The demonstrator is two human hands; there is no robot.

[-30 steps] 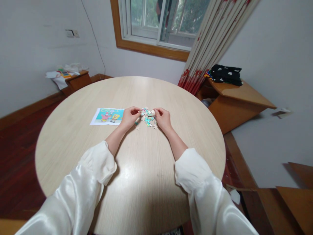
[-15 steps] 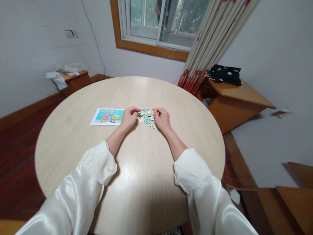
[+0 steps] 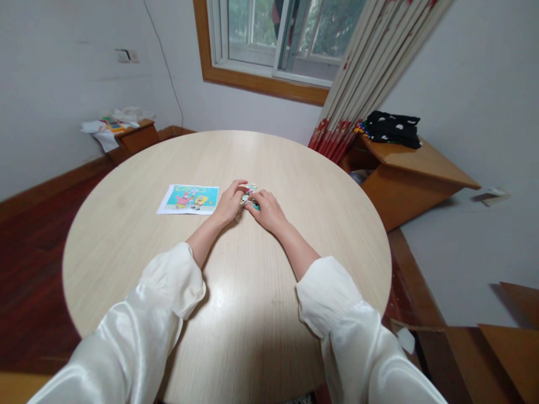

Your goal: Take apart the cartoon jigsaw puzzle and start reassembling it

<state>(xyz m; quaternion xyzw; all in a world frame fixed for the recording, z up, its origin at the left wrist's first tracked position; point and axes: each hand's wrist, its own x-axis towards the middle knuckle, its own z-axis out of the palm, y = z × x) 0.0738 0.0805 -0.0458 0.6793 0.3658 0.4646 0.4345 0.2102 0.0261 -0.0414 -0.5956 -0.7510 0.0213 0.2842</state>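
Observation:
A small heap of jigsaw pieces lies in the middle of the round pale wooden table. My left hand rests at the heap's left side, fingers curved over the pieces. My right hand lies flat over the heap's right part, fingers stretched toward the left hand and covering most pieces. The two hands touch at the fingertips. A printed cartoon picture sheet lies flat just left of my left hand.
A low wooden cabinet with dark folded cloth stands right of the table. A striped curtain hangs beside the window. A small stand with papers sits at the far left wall.
My hands were apart on either side of the spread pieces; now they have come together over them, the right hand sliding left, and the heap is smaller and mostly covered.

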